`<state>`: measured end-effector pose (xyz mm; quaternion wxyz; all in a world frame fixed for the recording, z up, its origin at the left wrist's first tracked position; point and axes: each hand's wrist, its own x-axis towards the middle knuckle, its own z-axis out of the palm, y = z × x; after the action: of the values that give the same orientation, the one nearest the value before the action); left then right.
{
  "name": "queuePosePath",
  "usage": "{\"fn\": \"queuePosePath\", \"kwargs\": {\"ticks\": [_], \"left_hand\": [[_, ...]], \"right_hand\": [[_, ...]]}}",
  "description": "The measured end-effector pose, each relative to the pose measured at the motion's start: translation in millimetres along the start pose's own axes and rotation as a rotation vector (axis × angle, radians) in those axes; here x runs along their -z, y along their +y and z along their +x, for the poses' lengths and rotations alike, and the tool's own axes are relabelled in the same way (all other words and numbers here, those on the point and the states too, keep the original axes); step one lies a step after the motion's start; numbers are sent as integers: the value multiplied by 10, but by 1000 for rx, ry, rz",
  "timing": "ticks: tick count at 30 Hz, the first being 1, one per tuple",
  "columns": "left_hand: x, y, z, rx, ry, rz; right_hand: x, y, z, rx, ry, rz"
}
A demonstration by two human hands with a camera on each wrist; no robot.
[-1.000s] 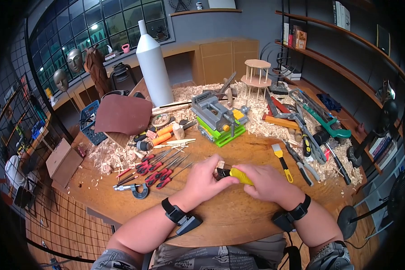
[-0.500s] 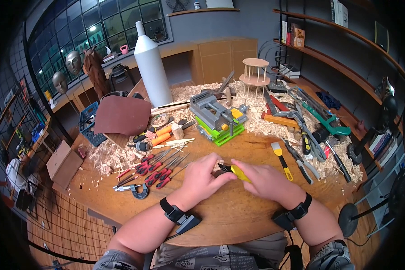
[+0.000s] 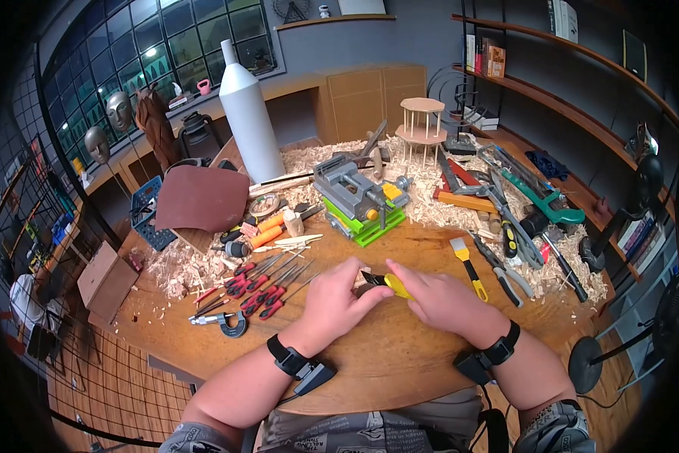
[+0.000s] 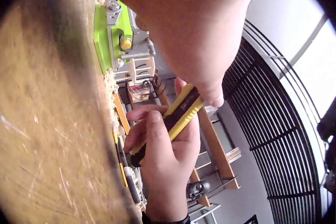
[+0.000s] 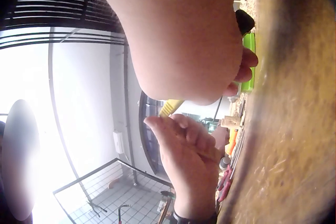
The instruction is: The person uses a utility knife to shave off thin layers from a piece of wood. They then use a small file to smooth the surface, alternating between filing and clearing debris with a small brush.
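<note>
Over the front of the table, my left hand [image 3: 333, 300] holds a small piece of wood [image 3: 365, 271] between thumb and fingers, mostly hidden by them. My right hand [image 3: 454, 303] grips a yellow and black utility knife [image 3: 398, 286], its black front end pointing toward the left hand and close to the wood. In the left wrist view the right thumb lies along the side of the knife [image 4: 184, 111], with the fingers behind it. The right wrist view shows the left hand [image 5: 186, 163] with its fingers curled and the thumb extended near the knife's yellow body [image 5: 170, 107].
Red-handled files [image 3: 260, 291] and a micrometer [image 3: 222, 322] lie to the left. A grey vise [image 3: 354, 189] on a green base [image 3: 370, 234] stands ahead, among wood shavings [image 3: 430, 185]. At the right are a yellow scraper [image 3: 469, 268], pliers [image 3: 502, 272] and a green-handled saw [image 3: 558, 215].
The right hand has tipped over the knife and its fingers have straightened somewhat, showing less of the yellow handle. The left hand stays nearly in place.
</note>
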<state>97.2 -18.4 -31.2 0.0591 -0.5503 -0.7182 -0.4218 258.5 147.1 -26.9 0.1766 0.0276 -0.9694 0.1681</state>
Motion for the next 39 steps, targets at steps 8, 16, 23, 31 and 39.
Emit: {"fn": "queuePosePath", "kwargs": {"ticks": [8,16,23,31,39], "left_hand": [[-11,-48,-17,-21,28,-54],[-2,-40,-16,-90,28,-80],[44,-76,11,-314,29,54],[68,-81,-5,-365,3,2],[-118,-131,-6,-106,28,-169]], "right_hand": [[5,0,5,12,63,-84],[23,15,7,144,181,-2],[23,-23,-7,151,123,54],[-20,-61,0,194,166,27],[-27,-97,19,34,230,-71]]}}
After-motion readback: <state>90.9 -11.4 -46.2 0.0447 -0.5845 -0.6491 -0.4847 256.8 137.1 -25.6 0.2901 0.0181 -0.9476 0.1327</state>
